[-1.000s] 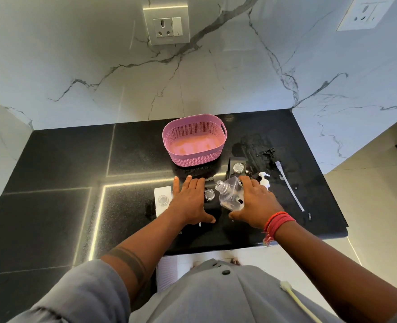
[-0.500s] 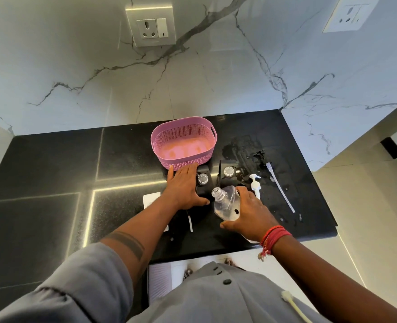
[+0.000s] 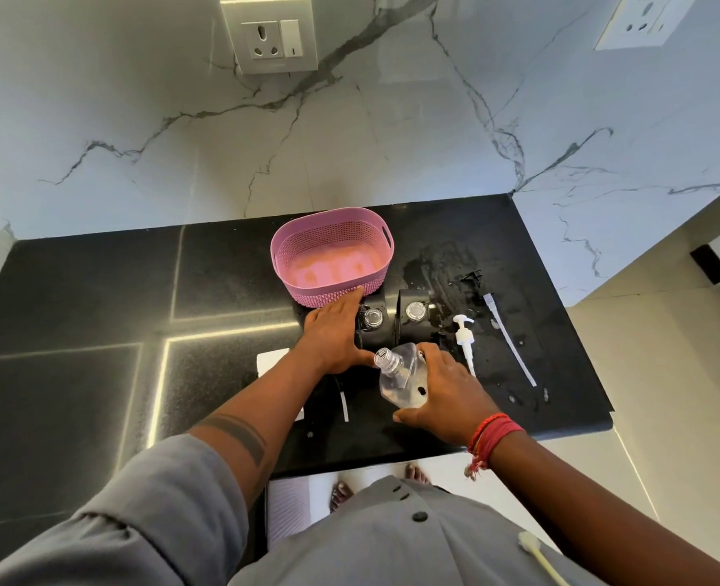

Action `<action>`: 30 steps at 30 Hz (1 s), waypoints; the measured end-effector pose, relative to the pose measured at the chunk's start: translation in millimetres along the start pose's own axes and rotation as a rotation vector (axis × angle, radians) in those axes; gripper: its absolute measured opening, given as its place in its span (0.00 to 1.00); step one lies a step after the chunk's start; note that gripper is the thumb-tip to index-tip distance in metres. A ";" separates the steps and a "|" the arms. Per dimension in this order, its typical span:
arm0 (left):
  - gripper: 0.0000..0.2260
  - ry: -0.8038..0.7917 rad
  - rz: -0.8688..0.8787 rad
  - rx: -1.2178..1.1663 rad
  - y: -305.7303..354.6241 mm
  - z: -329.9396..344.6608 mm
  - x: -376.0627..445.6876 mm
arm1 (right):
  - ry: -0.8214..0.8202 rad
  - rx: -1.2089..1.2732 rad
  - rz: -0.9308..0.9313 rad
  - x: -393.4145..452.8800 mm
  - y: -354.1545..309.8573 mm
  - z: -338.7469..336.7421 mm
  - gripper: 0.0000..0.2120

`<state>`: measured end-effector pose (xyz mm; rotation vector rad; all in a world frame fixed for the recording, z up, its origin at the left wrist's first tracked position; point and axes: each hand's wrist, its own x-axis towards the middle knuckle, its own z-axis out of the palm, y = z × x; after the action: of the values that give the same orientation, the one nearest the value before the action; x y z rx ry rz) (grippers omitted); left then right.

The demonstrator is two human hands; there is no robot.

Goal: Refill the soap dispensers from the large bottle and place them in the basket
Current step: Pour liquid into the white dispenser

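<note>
A pink basket (image 3: 284,268) with nothing in it stands at the back of the black counter (image 3: 96,310). Just in front of it are two black soap dispensers, the left one (image 3: 371,321) and the right one (image 3: 414,310), both with open necks. My left hand (image 3: 332,337) holds the left dispenser, fingers along its side and thumb round its front. My right hand (image 3: 445,393) grips the large clear bottle (image 3: 396,376), uncapped, with its neck tilted up and left near the left dispenser.
A white pump (image 3: 464,337) and a black pump head (image 3: 472,276) with a long white tube (image 3: 512,344) lie to the right among spilled liquid. A white object (image 3: 271,360) is half hidden under my left arm. A loose tube (image 3: 343,406) lies near the front edge.
My left hand left the counter and reached forward to the left black dispenser. My right hand brought the clear bottle closer to it, neck raised.
</note>
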<state>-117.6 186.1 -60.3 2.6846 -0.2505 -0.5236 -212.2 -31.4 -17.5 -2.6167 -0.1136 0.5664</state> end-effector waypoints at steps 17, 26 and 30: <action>0.42 0.270 -0.080 -0.001 -62.9 0.9 -111.4 | -0.039 -0.145 -0.175 13.8 -68.2 17.9 0.44; 0.54 0.271 -0.212 -0.248 -85.7 18.6 -140.4 | -0.043 -0.328 -0.227 22.2 -101.1 29.0 0.45; 0.56 0.254 -0.204 -0.329 -89.5 23.9 -143.4 | -0.028 -0.443 -0.226 23.9 -110.5 30.7 0.43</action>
<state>-249.3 294.1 -71.0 2.4303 0.1687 -0.2490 -201.2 84.1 -1.3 -2.9607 -0.5979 0.5462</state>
